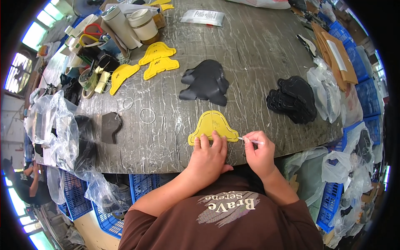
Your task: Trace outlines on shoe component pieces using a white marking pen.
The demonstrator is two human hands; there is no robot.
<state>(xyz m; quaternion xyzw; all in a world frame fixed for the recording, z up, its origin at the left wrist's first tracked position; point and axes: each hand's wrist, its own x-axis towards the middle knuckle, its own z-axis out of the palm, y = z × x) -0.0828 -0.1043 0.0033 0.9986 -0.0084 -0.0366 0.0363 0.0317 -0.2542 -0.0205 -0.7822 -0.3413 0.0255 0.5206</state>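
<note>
My left hand lies with fingers spread on the lower part of a yellow template, pressing it to the table. The template has a curved top, flared lower corners and slots that follow its outline; what lies under it is hidden. In my right hand is a slim white pen, pinched between thumb and fingers. Its tip is at the template's lower right corner. Beyond the template sits a loose pile of smooth black cut pieces. A stack of black pieces with pale outlines stands to the right.
More yellow templates lie at the far left, beside tumblers and scissors. Two thin rings and a dark piece rest on the left. Plastic bags and blue crates line the right. Another person is at far left.
</note>
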